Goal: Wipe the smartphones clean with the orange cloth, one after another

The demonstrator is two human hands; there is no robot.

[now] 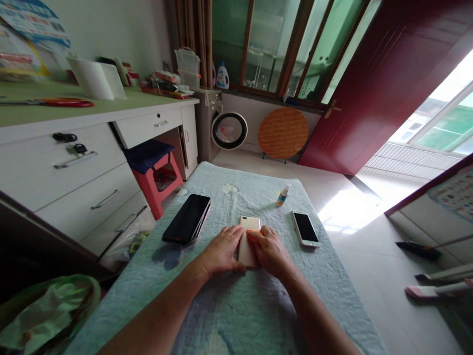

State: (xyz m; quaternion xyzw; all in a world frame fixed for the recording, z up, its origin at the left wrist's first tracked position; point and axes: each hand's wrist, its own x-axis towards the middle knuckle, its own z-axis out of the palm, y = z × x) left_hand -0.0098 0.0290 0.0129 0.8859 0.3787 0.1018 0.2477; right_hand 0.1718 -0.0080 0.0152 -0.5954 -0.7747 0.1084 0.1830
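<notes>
A gold-backed phone (250,254) lies face down on the light blue quilted cloth (236,190), camera end away from me. My left hand (223,249) is closed along its left side, fingers near the top and thumb at the lower edge. Over its right side, my right hand (271,249) is curled with fingers pinched around a small orange piece (254,230) pressed to the phone's back; its kind is mostly hidden. Left of my hands lies a large black phone or tablet (188,219). A white phone (305,229) rests to the right, and a small spray bottle (283,195) stands beyond.
A white desk with drawers (84,167) runs along the left, with a red stool (158,177) beside it. A green bin (94,291) sits at lower left. Ahead are a washing machine with its door (229,130) ajar and a folded round table (283,132).
</notes>
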